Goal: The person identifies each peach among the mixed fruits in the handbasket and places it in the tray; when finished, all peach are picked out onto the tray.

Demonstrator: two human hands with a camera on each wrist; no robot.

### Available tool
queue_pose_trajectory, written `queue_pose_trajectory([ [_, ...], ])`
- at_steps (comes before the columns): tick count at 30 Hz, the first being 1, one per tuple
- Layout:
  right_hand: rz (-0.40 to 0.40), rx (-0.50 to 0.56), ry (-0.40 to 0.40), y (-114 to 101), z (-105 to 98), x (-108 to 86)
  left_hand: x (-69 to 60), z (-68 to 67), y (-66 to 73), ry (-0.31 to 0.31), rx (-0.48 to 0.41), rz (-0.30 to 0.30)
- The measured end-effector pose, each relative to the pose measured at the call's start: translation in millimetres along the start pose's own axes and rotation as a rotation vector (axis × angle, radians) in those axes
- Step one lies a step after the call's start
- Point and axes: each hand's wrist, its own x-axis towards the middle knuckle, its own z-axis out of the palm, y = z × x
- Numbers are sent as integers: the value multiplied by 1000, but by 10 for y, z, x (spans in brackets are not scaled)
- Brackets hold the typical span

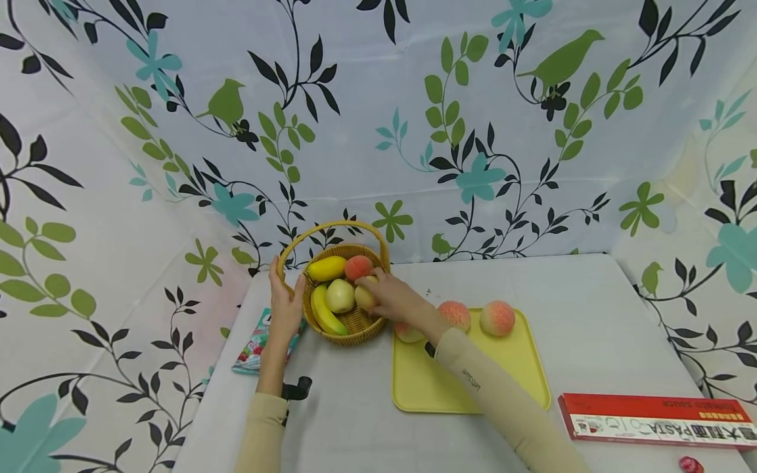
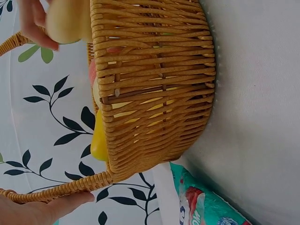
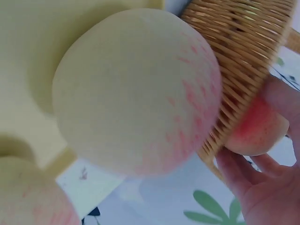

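Note:
A wicker basket with an arched handle stands at the table's back. Inside lie a banana, a pale green round fruit, a long yellow fruit and a reddish peach. My left hand grips the handle near its left base, thumb along it in the left wrist view. My right hand holds another peach at the basket's right rim; its pale side faces the head camera. Three peaches, including this large one, sit by the back edge of a yellow tray.
A green snack bag lies left of the basket, partly behind my left forearm. At the right front are a red and white pasta box and a small red wrapped item. Patterned cloth hangs behind the table.

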Motion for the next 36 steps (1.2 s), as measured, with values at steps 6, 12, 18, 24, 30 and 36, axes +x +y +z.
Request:
queue_pose_trajectory([
  [6,-5,132,90,31,-225,-266,-2,2,5,0,-4,-3],
  [12,2,156,140,90,-373,-643,-4,0,36,-4,-18,-4],
  [18,68,161,152,110,-371,-986,6,1,31,-1,-24,5],
  [24,16,165,216,48,-224,-1323,-13,27,-14,-5,-26,-1],
  [30,-36,202,290,-26,1,-1596,-22,24,-19,-2,-25,-15],
  [36,-64,228,360,-65,208,-1698,-24,16,-3,-8,-47,-2],
])
